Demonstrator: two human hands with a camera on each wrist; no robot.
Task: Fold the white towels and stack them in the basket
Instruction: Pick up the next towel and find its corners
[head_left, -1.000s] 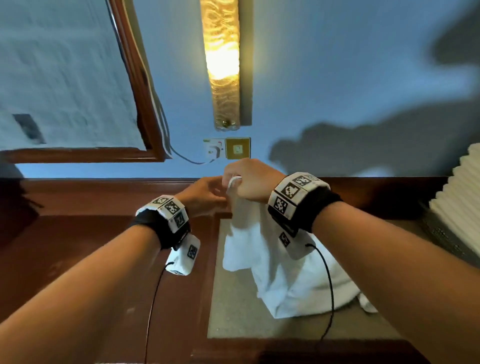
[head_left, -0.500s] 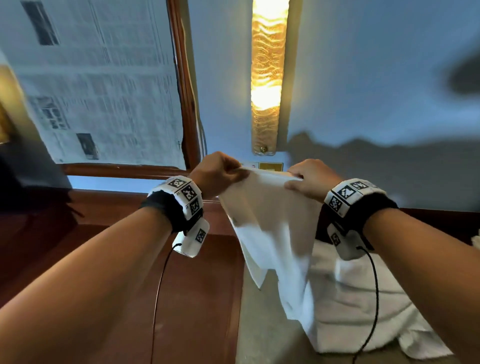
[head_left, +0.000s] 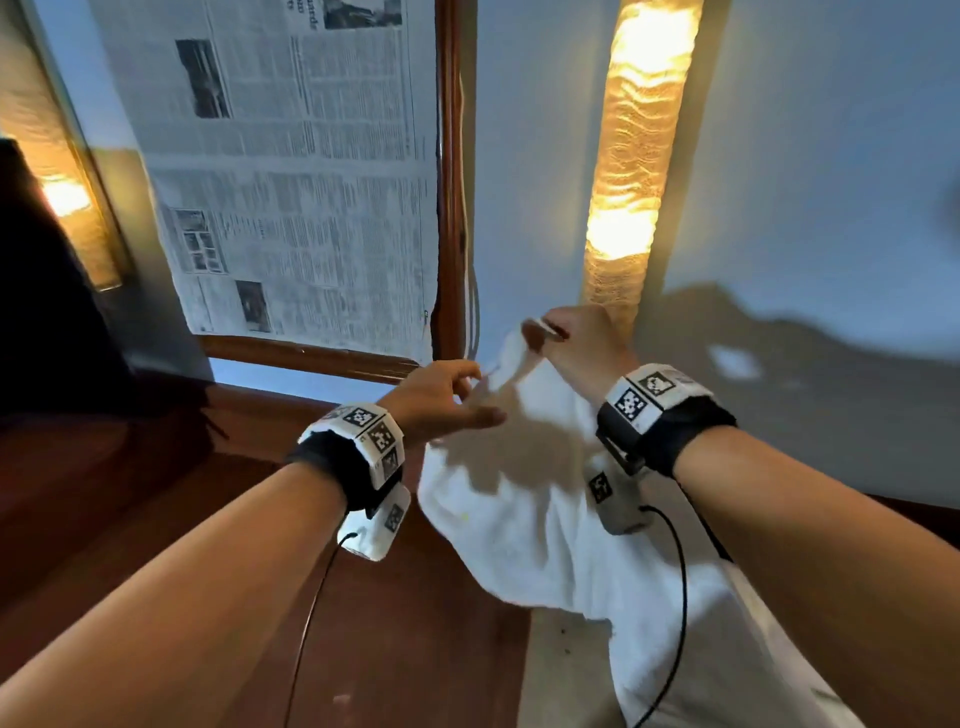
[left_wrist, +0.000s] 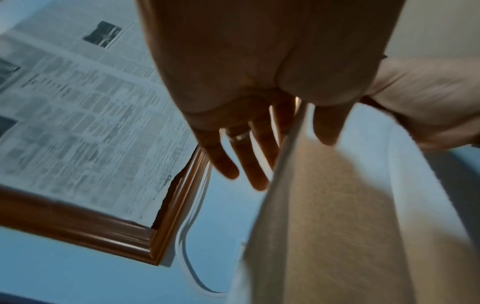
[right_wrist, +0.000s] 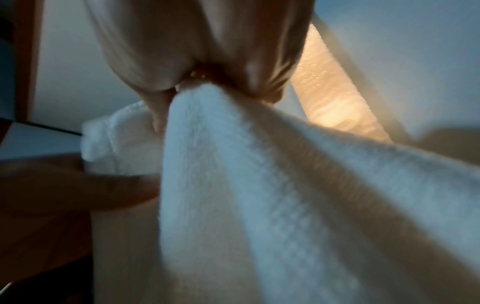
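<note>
Above the desk (head_left: 156, 493), a white terry towel (head_left: 524, 499) hangs in soft, nubby folds, its lower part slumped on the pale inset panel (head_left: 561, 670) of the reddish polished wood. The right hand (head_left: 576, 345) pinches the towel's top corner between clenched fingers. The left hand (head_left: 441, 402) is released, fingers straight and spread, the towel's hemmed edge running past them. Behind, newsprint (head_left: 291, 171) fills a moulded wooden frame (head_left: 449, 171) beside a rippled glowing tube lamp (head_left: 631, 156).

The right hand (head_left: 576, 348) pinches a corner of the white towel (head_left: 524, 499) and holds it up. The left hand (head_left: 441, 400), fingers spread, touches the towel's edge. Behind hang a newspaper (head_left: 291, 166) in a wooden frame (head_left: 451, 182) and a lit lamp (head_left: 634, 156).
</note>
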